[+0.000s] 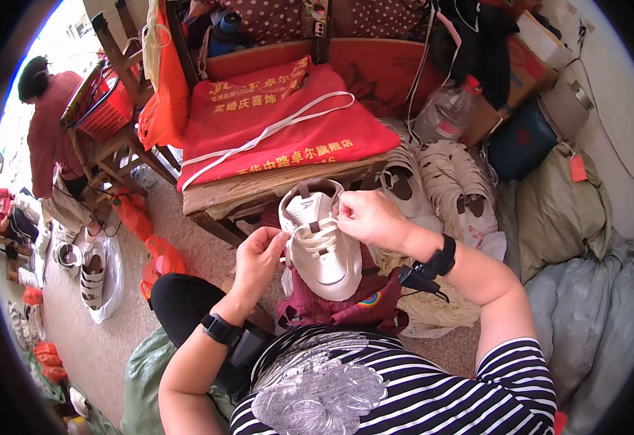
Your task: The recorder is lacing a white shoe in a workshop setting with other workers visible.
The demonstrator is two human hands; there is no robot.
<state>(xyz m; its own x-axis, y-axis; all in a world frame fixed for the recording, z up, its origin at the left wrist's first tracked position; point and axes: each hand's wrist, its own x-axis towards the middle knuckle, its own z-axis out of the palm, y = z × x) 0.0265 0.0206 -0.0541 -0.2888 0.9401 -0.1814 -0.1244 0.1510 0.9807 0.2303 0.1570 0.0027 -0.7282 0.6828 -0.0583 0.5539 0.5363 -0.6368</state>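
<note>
A white sneaker (328,268) rests on a maroon cloth (310,299) over my lap, its toe toward me and its brown-lined opening away from me. Cream shoelaces (322,237) cross its tongue. At the shoe's left edge, my left hand (257,259) is closed, thumb and forefinger pinched on a lace end. My right hand (376,217) is closed too, fingers curled at the right side by the eyelets; it appears to grip the other end of the lace, mostly hidden by the fingers. Both wrists wear black straps with small devices.
Ahead stands a wooden bench (237,196) with a red printed cloth bag (281,123). Stacked white shoes (458,174) and a bundle of cream laces (440,308) lie to the right, near grey sacks (585,312) and a blue gas cylinder (524,141). Another person (56,138) stands far left.
</note>
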